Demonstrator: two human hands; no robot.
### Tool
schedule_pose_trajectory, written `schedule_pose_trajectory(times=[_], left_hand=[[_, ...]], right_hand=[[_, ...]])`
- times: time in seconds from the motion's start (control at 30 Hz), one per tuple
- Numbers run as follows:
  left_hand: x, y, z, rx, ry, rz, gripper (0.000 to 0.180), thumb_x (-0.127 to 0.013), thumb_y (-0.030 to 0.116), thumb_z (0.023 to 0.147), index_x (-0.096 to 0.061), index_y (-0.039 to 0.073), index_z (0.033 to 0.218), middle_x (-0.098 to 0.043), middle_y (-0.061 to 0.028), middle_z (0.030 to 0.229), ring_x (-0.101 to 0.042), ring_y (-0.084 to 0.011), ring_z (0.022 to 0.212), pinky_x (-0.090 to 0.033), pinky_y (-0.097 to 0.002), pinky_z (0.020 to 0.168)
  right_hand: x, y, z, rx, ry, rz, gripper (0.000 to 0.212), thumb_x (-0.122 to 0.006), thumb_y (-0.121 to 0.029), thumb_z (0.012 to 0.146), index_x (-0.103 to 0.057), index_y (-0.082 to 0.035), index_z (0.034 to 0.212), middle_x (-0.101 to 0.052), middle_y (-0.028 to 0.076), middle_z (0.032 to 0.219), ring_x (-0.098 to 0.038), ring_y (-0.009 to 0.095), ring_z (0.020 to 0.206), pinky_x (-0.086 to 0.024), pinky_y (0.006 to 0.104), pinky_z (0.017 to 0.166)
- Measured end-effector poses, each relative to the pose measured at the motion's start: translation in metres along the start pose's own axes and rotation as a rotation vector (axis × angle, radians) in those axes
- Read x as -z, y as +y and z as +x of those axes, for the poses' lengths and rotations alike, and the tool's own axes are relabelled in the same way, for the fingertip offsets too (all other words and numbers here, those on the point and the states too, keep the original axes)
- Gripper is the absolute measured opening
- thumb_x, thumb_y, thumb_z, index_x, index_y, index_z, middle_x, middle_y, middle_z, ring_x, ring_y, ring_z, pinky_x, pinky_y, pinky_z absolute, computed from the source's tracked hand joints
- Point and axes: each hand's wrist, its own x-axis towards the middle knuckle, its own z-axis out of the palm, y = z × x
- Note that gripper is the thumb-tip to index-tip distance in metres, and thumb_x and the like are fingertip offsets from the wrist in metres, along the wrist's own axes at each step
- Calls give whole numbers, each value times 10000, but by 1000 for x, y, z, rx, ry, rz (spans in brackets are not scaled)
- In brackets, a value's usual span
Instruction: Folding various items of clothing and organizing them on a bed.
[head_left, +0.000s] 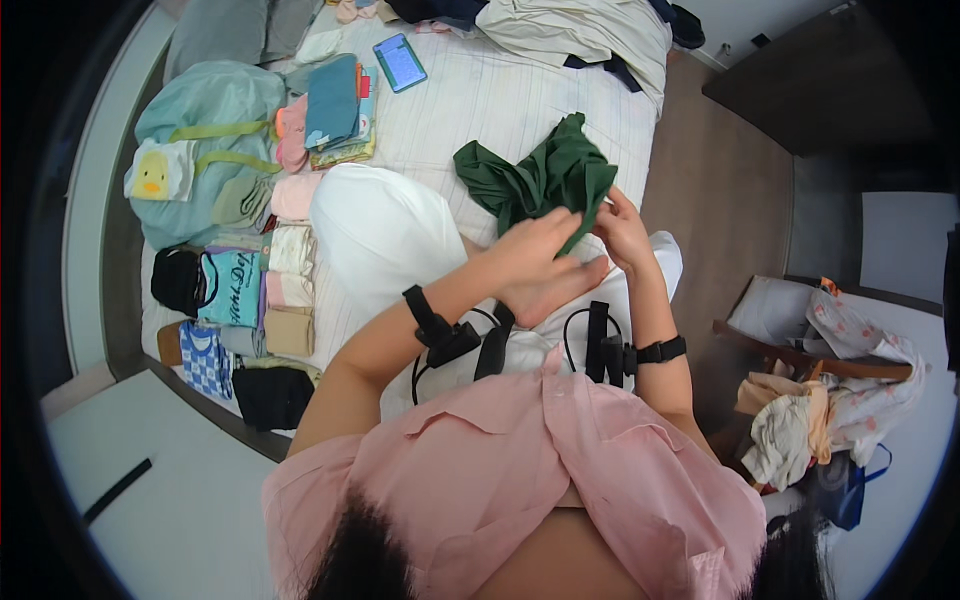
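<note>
A crumpled dark green garment (545, 165) lies on the bed in front of my crossed legs; its exact kind does not show. My left hand (540, 248) is closed on its near edge, fingers bent over the cloth. At the right edge of the same garment, my right hand (622, 232) pinches the fabric between thumb and fingers. A narrow strip of the cloth hangs between the two hands, above my bare foot (555, 290). Some of the left fingers are hidden behind the hand and the fabric.
Folded clothes (290, 250) stand in rows along the bed's left side, beside a pale green bag (210, 100). A stack of folded cloths (333, 100) and a phone (400, 63) lie farther back. Heaped clothes (580, 35) lie at the far end; a laden chair (800, 350) stands right.
</note>
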Motion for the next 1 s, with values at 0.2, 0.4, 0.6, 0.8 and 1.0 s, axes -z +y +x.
schedule_pose_trajectory(times=[0.2,0.4,0.6,0.8,1.0], left_hand=[[2,-38,-25,60,311,-75,252,-598,31,699,-578,18,950,-559,-113,901,-575,-245,793,-464,-311,695],[-31,-85,-42,181,93,207,420,-625,46,634,-523,61,1040,-493,-151,1018,-505,-339,898,-439,-399,755],[-56,-94,-32,214,83,461,305,-579,19,641,-555,64,942,-474,-126,927,-494,-309,872,-443,-389,705],[-13,-95,-38,187,202,388,171,-551,8,669,-543,32,838,-489,-134,958,-483,-329,894,-431,-383,753],[10,-82,-32,113,485,116,212,-466,-8,742,-529,15,943,-540,-171,928,-501,-348,885,-424,-386,755]], right_hand=[[65,47,-34,-18,159,211,76,-447,-61,833,-521,-48,845,-542,32,741,-517,107,676,-462,248,600],[54,45,-23,43,387,-97,378,-618,-243,790,-481,-83,1105,-547,112,995,-544,208,888,-479,317,710],[39,83,39,500,370,-1142,577,-699,-301,668,-498,-76,1160,-562,212,1030,-551,334,896,-448,363,777],[74,61,56,147,322,-968,253,-659,-261,708,-599,-16,681,-612,144,670,-591,243,604,-465,335,588],[82,31,21,-303,-154,-682,157,-586,-153,748,-610,-8,801,-531,1,662,-491,89,610,-423,226,548]])
